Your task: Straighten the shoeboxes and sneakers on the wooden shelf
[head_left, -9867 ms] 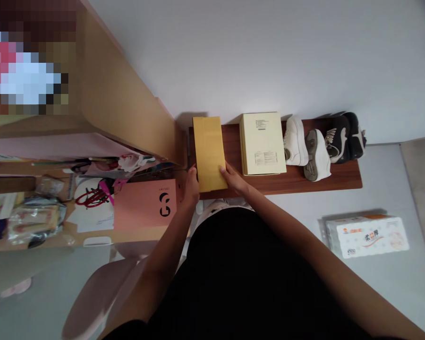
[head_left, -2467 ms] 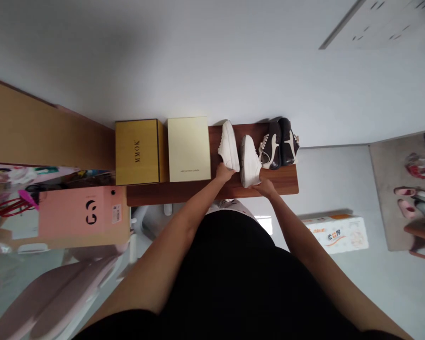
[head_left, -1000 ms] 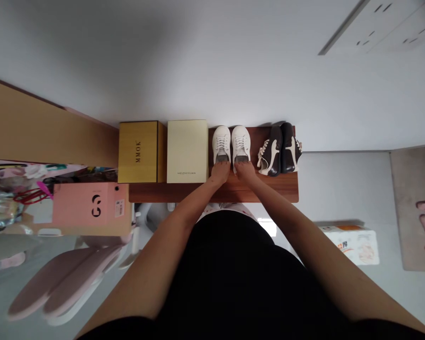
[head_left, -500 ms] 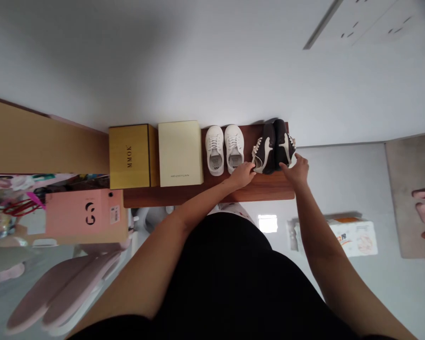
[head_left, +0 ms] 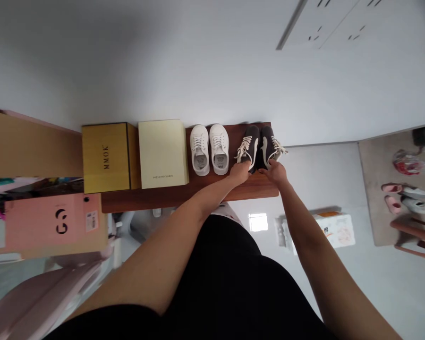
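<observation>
Two dark brown sneakers with cream laces and side stripes are at the right end of a reddish-brown wooden shelf (head_left: 198, 192). My left hand (head_left: 240, 171) is closed on the heel of the left brown sneaker (head_left: 250, 144). The heel of the right brown sneaker (head_left: 268, 141) is gripped by my right hand (head_left: 274, 173). Both toes point at the wall, and the sneakers stand upright close together. To their left is a pair of white sneakers, the nearer one (head_left: 219, 144) beside the other white sneaker (head_left: 199, 146).
A cream box (head_left: 163, 151) and a gold box (head_left: 104, 156) stand on the shelf's left part. A pink box (head_left: 38, 219) is at lower left. White wall (head_left: 198, 66) rises behind the shelf. A white wrapped package (head_left: 335, 230) lies on the floor at right.
The brown sneakers have turned from lying on their sides to upright, soles down. Both hands have shifted to grip the heels. The view has swung to the right.
</observation>
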A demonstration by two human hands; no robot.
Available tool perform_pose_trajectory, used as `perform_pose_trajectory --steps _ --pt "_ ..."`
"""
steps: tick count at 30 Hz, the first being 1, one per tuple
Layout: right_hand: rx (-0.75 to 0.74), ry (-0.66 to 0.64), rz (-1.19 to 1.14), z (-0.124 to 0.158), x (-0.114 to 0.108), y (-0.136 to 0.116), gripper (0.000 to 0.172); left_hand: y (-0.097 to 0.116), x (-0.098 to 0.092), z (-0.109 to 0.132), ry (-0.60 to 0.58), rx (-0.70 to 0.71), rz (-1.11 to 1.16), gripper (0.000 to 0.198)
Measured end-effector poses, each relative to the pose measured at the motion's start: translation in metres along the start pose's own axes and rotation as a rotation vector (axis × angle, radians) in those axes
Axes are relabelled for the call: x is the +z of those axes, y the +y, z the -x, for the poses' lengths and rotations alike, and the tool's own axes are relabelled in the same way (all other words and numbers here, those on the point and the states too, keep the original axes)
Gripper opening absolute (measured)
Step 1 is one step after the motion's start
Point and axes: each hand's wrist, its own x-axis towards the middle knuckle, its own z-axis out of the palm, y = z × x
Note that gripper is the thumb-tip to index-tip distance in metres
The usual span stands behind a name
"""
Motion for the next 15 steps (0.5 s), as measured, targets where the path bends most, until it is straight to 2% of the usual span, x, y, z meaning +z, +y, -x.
perform_pose_trajectory --steps 7,15 --pt "-0.185 -0.023 0.254 -0.009 -0.013 -0.001 0.018 0.027 -0.017 -0.014 -0.010 0.053 -0.103 0.040" --pt "-0.222 -0.069 0.317 -0.027 -0.012 -0.012 0.023 0.035 -0.020 -0.029 0.014 0.013 -0.148 0.035"
